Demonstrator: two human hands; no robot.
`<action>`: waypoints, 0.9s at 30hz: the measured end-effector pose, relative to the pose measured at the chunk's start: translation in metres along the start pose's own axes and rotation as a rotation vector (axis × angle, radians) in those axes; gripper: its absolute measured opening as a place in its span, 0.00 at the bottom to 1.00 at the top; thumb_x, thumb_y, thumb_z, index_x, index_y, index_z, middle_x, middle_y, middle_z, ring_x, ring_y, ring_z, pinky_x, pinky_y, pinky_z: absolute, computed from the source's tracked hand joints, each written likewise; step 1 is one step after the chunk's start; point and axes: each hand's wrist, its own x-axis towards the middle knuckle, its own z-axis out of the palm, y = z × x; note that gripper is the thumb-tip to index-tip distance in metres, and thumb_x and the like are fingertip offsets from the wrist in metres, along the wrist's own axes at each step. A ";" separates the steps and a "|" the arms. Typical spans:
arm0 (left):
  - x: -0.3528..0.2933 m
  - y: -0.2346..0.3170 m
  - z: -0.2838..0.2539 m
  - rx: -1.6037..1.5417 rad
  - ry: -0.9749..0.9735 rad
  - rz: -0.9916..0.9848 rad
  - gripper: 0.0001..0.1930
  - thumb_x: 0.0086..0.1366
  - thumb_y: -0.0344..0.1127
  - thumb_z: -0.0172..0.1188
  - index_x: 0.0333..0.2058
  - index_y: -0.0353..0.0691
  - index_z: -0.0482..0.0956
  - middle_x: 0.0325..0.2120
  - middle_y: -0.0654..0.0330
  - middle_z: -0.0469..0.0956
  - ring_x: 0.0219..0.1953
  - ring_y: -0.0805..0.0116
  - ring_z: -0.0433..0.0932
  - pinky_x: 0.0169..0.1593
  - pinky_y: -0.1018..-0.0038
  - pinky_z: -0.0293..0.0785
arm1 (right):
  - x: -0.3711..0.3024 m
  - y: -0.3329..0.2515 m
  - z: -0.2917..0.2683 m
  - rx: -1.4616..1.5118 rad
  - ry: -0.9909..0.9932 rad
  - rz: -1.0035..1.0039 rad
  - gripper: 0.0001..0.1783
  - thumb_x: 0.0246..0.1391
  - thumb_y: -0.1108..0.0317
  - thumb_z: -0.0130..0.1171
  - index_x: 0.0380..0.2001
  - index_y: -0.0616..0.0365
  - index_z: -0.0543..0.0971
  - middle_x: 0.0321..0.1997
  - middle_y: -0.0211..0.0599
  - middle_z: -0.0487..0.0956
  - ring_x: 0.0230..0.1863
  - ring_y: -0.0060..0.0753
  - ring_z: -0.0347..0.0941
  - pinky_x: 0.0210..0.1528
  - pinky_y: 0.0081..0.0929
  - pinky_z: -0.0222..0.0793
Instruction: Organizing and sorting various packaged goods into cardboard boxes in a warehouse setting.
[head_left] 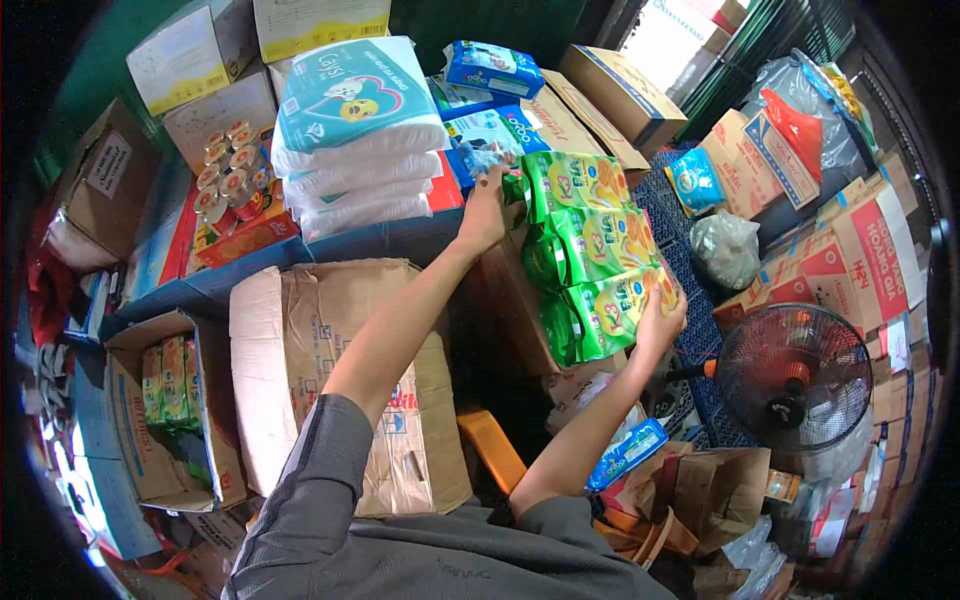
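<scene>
Three rows of shiny green snack packs [604, 240] with orange food pictures lie side by side on top of a brown cardboard box [508, 290]. At their far left end, my left hand [486, 215] grips the edge of the farthest pack, its fingertips partly hidden. My right hand [661, 320] is closed round the near right corner of the nearest pack, fingers on its top. Just beyond my left hand lie blue plastic-wrapped packs [490, 135]. A stack of white and teal wrapped packages [355, 110] stands to the left of them.
A large closed carton [270, 350] stands near my left arm, beside an open carton [232, 470] holding more green packs. Capped jars [238, 165] sit at the far left. On the right are a black fan [795, 380], cartons [850, 265] and a blue pack [628, 452].
</scene>
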 end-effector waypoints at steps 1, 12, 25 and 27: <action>-0.001 0.000 0.001 0.020 0.021 -0.009 0.31 0.58 0.31 0.70 0.57 0.49 0.65 0.50 0.37 0.71 0.51 0.36 0.76 0.52 0.54 0.75 | 0.002 0.003 0.001 0.013 0.000 -0.015 0.43 0.59 0.48 0.64 0.67 0.67 0.66 0.67 0.66 0.67 0.67 0.61 0.64 0.69 0.44 0.61; 0.013 0.035 -0.015 0.017 0.107 -0.175 0.24 0.65 0.41 0.63 0.57 0.36 0.74 0.51 0.38 0.76 0.56 0.42 0.74 0.62 0.59 0.69 | 0.005 0.009 0.007 0.303 -0.015 0.070 0.38 0.59 0.57 0.67 0.67 0.65 0.67 0.68 0.59 0.64 0.57 0.45 0.74 0.50 0.33 0.78; 0.047 0.060 -0.012 0.187 0.136 -0.023 0.23 0.68 0.49 0.59 0.34 0.29 0.81 0.33 0.36 0.81 0.39 0.36 0.80 0.45 0.51 0.74 | 0.012 0.021 0.014 0.284 0.029 0.020 0.37 0.59 0.57 0.65 0.65 0.68 0.69 0.68 0.57 0.68 0.64 0.50 0.69 0.63 0.41 0.68; 0.050 0.057 -0.013 0.189 0.128 -0.049 0.21 0.69 0.47 0.57 0.33 0.29 0.81 0.32 0.36 0.81 0.39 0.36 0.80 0.44 0.52 0.74 | 0.014 0.026 0.016 0.287 0.034 0.027 0.37 0.58 0.56 0.65 0.64 0.67 0.69 0.68 0.58 0.68 0.66 0.52 0.68 0.66 0.42 0.66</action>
